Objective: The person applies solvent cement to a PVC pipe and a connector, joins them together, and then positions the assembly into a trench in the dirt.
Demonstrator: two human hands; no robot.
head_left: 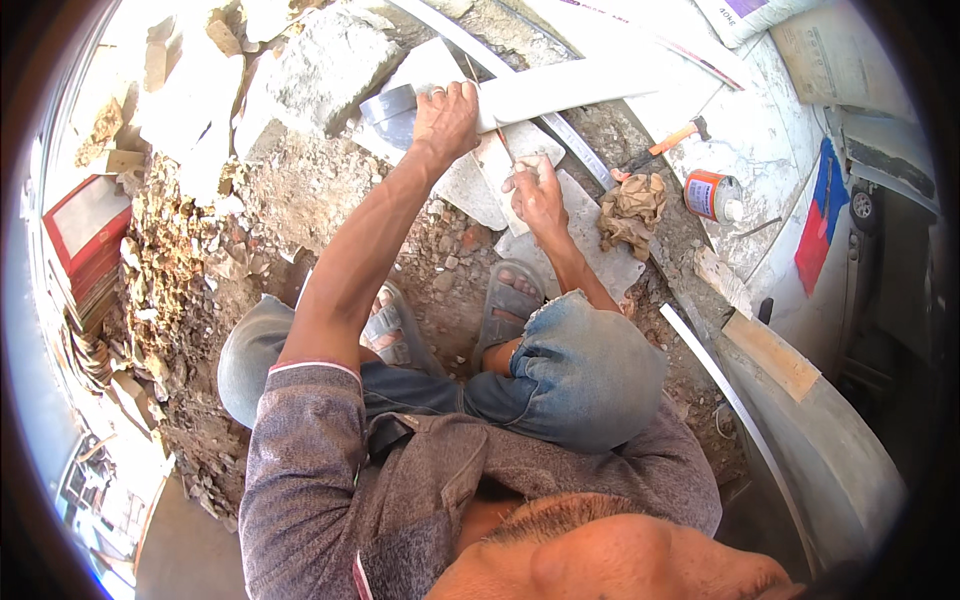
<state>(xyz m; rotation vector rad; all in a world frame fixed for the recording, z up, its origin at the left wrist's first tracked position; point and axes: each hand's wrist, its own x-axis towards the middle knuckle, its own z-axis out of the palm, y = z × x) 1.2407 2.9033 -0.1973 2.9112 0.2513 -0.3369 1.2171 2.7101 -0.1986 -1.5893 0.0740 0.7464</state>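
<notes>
My left hand [447,120] is closed over a white plastic pipe [570,90], pressing it down near its left end. A grey curved pipe piece [392,114] sticks out to the left of that hand. My right hand [540,195], lower and to the right, has its fingers closed around one end of a thin brown strip [503,142] that looks like a saw blade. The strip runs up across the pipe beside my left hand. Beneath lie a flat white board [494,172] and pale stone slabs [468,192].
Crumpled brown paper [632,212], an orange-labelled can [712,195] and an orange-handled hammer [677,138] lie to the right. A long white strip [580,150] passes under the pipe. Rubble and a large stone block [330,70] are at the left; a concrete ledge [800,420] borders the right.
</notes>
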